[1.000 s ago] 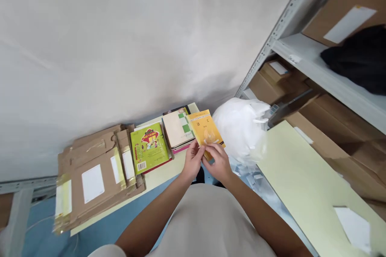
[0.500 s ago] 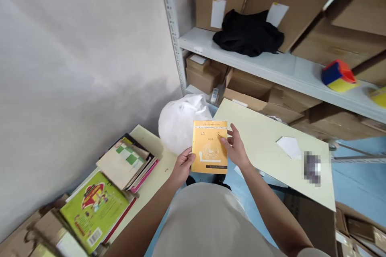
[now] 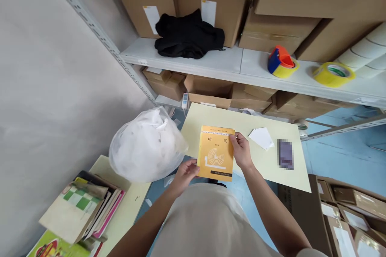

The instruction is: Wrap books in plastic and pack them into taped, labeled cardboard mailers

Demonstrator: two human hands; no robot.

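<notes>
A yellow-orange book (image 3: 216, 154) with Chinese characters and a white spiral drawing on its cover is held up in front of my body. My left hand (image 3: 186, 173) pinches its lower left edge, thumb on the cover. At the upper right edge, my right hand (image 3: 241, 149) grips it, with some fingers hidden behind. The cover faces me, close to the near edge of a pale table (image 3: 196, 120). White cards (image 3: 261, 138) and a blurred-out dark object (image 3: 285, 154) lie on that table, to the right of my right hand.
A stuffed white plastic bag (image 3: 146, 144) bulges at left. Stacked books (image 3: 75, 209) lie on a second pale table (image 3: 129, 192). Ahead, a shelf (image 3: 232, 62) carries cardboard boxes, black cloth (image 3: 189, 36), a tape dispenser (image 3: 282, 62) and tape rolls (image 3: 334, 74). Opened cartons (image 3: 346, 213) stand lower right.
My view has swung to the right, so the shelf and tables have shifted left in it. Both hands still hold the book, and the right hand sits nearer its upper corner.
</notes>
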